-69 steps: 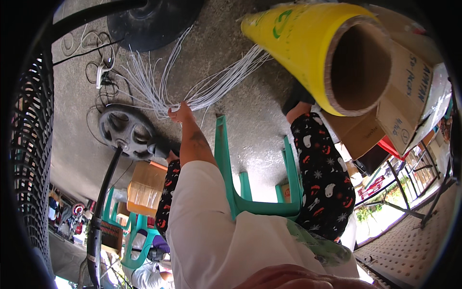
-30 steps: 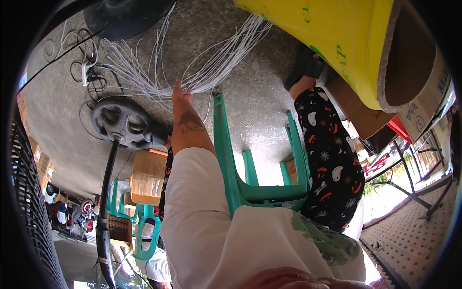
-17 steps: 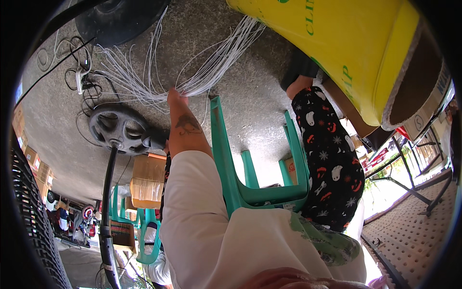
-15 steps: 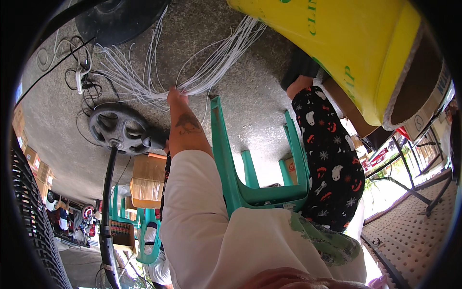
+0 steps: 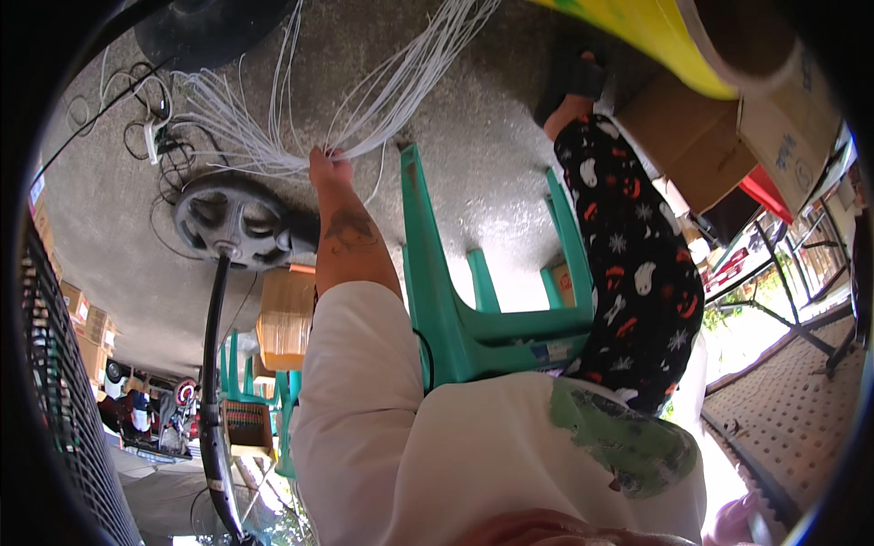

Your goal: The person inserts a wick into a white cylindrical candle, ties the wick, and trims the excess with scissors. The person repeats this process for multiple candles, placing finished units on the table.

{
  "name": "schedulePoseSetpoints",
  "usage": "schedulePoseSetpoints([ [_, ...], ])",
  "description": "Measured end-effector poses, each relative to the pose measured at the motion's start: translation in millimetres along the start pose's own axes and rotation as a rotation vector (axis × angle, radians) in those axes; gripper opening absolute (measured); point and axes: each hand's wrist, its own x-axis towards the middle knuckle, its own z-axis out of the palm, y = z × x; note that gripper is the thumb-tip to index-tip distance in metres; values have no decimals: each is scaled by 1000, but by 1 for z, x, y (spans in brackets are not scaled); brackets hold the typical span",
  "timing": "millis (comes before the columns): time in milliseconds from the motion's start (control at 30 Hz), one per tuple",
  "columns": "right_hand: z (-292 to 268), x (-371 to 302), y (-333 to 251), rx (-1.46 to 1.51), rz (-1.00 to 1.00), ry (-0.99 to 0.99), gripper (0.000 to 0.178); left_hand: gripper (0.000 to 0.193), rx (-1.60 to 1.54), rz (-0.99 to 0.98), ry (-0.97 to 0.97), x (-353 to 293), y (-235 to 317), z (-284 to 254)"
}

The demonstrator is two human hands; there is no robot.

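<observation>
My left arm, in a white sleeve, reaches out over the concrete floor. My left hand (image 5: pixel 330 167) is closed around a bundle of thin white cords (image 5: pixel 387 100) at about its middle. From the grip the cords fan out along the floor to the left, and a thicker bunch runs up to the far edge of the view. Just right of my forearm stands a green plastic stool (image 5: pixel 421 232), close against my body. My right hand is outside the picture.
Left of my hand is a round black stand base (image 5: pixel 228 218) with a pole. Tangled cables and a white power strip (image 5: pixel 151 141) lie beyond it. A yellow roll with a hollow end (image 5: pixel 655 36) and cardboard boxes (image 5: pixel 687 136) stand at the far right, past my patterned trouser leg (image 5: pixel 628 255).
The view has shifted, and the yellow roll now shows only partly at the top right, uncovering more of the boxes. My left hand keeps its grip on the cords.
</observation>
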Motion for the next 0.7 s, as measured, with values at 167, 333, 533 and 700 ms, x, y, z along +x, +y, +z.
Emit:
schedulePoseSetpoints([
  [167,-76,-40,-28,103,-105,-21,76,18,7,-59,-71,-32,33,-4],
  [333,-313,-121,-72,-116,-472,85,76,31,18,34,-149,-98,88,7],
  [533,-442,-132,-106,-637,-810,366,76,39,-128,61,-277,-173,84,7],
  [700,-442,-132,-87,-505,-830,507,77,39,30,243,-368,-285,96,-1],
])
